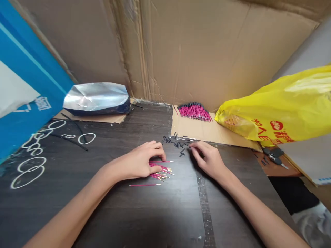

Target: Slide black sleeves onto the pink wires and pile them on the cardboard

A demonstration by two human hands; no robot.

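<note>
Bent over a loose bunch of pink wires (pixel 159 176) with gold metal terminals, my left hand (pixel 141 158) has its thumb and fingers closed around part of it. One pink wire (pixel 168 161) sticks out to the right by the index fingertip. A single wire (pixel 144 185) lies apart, nearer to me. My right hand (pixel 208 158) pinches at the right edge of a scatter of short black tube pieces (pixel 177 143). Thumb and index tips meet at a small black piece (pixel 189 147), partly hidden by the fingers.
Behind, a heap of pink wires with black ends (pixel 195 112) lies on a cardboard sheet (pixel 219 129). A yellow bag (pixel 279 106) stands right, a silver pouch (pixel 97 98) left. White rings (pixel 28 172) and black tubes (pixel 74 127) lie left; snips (pixel 275 158) lie far right.
</note>
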